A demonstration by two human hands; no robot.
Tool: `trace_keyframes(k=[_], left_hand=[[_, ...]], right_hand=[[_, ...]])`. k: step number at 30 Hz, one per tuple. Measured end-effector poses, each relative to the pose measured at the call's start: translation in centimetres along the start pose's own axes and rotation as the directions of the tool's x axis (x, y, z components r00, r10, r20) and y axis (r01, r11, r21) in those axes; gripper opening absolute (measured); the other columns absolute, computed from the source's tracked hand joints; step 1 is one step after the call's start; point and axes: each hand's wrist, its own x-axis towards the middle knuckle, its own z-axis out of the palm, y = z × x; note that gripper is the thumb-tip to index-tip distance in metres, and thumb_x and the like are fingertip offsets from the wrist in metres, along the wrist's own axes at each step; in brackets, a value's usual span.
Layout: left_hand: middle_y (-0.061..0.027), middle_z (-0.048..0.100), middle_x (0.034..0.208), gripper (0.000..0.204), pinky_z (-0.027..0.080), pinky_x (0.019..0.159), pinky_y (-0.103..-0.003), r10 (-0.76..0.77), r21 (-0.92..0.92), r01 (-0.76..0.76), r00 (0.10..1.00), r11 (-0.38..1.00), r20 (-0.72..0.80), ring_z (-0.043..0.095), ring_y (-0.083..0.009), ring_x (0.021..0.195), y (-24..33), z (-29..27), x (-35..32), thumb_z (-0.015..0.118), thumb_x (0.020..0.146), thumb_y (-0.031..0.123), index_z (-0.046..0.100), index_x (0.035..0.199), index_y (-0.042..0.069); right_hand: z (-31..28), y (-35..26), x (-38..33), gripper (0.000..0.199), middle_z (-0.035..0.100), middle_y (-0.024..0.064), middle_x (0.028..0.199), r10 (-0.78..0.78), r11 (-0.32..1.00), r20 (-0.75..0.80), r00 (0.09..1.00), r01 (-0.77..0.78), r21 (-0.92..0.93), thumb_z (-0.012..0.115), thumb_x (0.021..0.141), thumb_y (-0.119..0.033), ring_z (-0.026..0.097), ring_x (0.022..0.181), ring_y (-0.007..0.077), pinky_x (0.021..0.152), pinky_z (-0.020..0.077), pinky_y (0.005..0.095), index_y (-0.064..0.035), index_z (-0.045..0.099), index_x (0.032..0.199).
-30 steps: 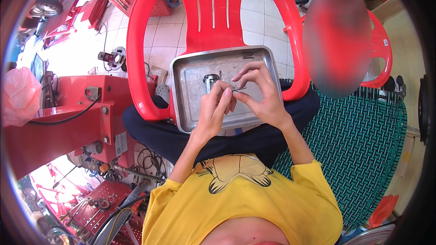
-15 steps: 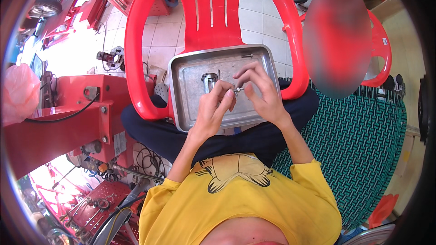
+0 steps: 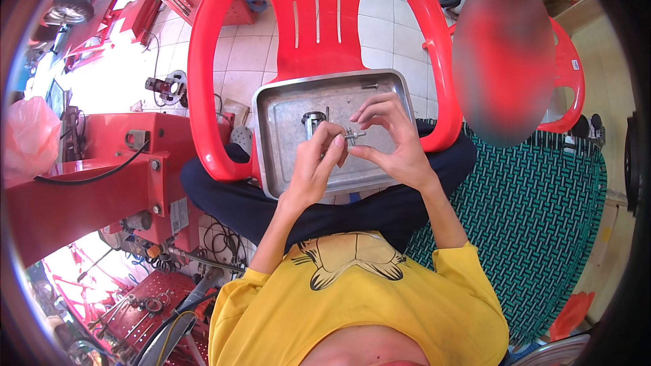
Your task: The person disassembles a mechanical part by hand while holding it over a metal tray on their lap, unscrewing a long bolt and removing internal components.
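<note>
Fitting, small and metal (image 3: 356, 135), sits between the person's two hands, above the metal tray (image 3: 281, 105), its bright stem pointing right. Left hand (image 3: 316, 163) pinches its near end between thumb and forefinger, the other fingers folded under. Right hand (image 3: 399, 152) is loosely cupped round the stem side, thumb below, fingers arched above; it does not appear to grip. Whether the thumb tip brushes the fitting, cannot tell.

Step in hand, by my reading: handling the fitting in mid-air, left as holder, right as the working hand. Any turn or adjustment from the right calls for thumb and fingertip closing squarely on the slim stem, with the left pinch firm enough that the body does not spin or slip. Keeping it over the tray seems sensible, as a dropped piece would probably land inside.

In the tray: slotted metal cylinder (image 3: 313, 120), just beyond the left hand; dark bolt (image 3: 370, 87) near the far right corner. Tray rests against the red chair (image 3: 317, 51).
</note>
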Motion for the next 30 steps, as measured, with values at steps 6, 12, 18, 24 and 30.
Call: trace_keyframes(k=[6,12,18,24,30], left_hand=[[-0.0051,0.053,0.070,0.017,0.042,0.063,-0.027,-0.005,-0.002,0.005,0.999,1.000,0.035,0.049,-0.0113,0.065,0.0,-0.1,0.0,0.047,0.105,0.014,0.051,0.102,-0.003],[-0.0052,0.054,0.070,0.017,0.042,0.063,-0.027,0.021,-0.021,-0.021,1.000,1.000,0.023,0.049,-0.0112,0.065,-0.7,-0.3,-0.1,0.047,0.105,0.014,0.051,0.102,-0.003],[-0.0051,0.054,0.071,0.017,0.042,0.062,-0.027,-0.001,-0.009,0.001,1.000,1.000,0.021,0.049,-0.0110,0.065,-0.9,-0.4,-0.1,0.047,0.105,0.014,0.051,0.103,-0.002],[-0.0050,0.054,0.070,0.018,0.041,0.062,-0.027,0.010,-0.012,-0.009,1.000,1.000,0.028,0.049,-0.0107,0.065,-1.2,-0.5,-0.2,0.047,0.105,0.016,0.051,0.103,-0.002],[-0.0049,0.055,0.070,0.019,0.039,0.060,-0.027,-0.007,-0.042,0.007,1.000,0.999,-0.007,0.048,-0.0104,0.064,-2.0,-0.7,-0.5,0.047,0.105,0.017,0.052,0.101,-0.001]], right_hand=[[-1.4,1.3,-0.1,0.020,0.056,0.0123,0.108,0.025,0.975,0.171,0.985,0.013,-0.220,0.070,0.092,-0.018,0.058,0.106,0.0234,0.087,0.0486,0.0340,0.0001,0.063,0.095],[-0.8,1.2,0.0,0.022,0.056,0.0124,0.110,-0.049,0.983,0.094,0.994,0.064,-0.175,0.068,0.093,-0.022,0.058,0.107,0.0248,0.085,0.0495,0.0342,-0.0014,0.063,0.100],[-0.6,1.1,-0.2,0.023,0.056,0.0113,0.113,0.044,0.991,0.156,0.987,-0.023,-0.134,0.068,0.093,-0.021,0.058,0.109,0.0238,0.086,0.0501,0.0339,-0.0029,0.062,0.105],[-1.3,2.6,-0.4,0.028,0.058,0.0090,0.114,0.022,0.986,0.188,0.982,0.010,-0.166,0.075,0.086,-0.012,0.059,0.106,0.0234,0.086,0.0518,0.0331,-0.0040,0.061,0.109],[0.0,1.0,-0.3,0.026,0.060,0.0098,0.110,0.020,0.998,0.039,0.999,-0.017,-0.057,0.061,0.098,-0.027,0.060,0.105,0.0219,0.088,0.0492,0.0335,-0.0017,0.064,0.103]])
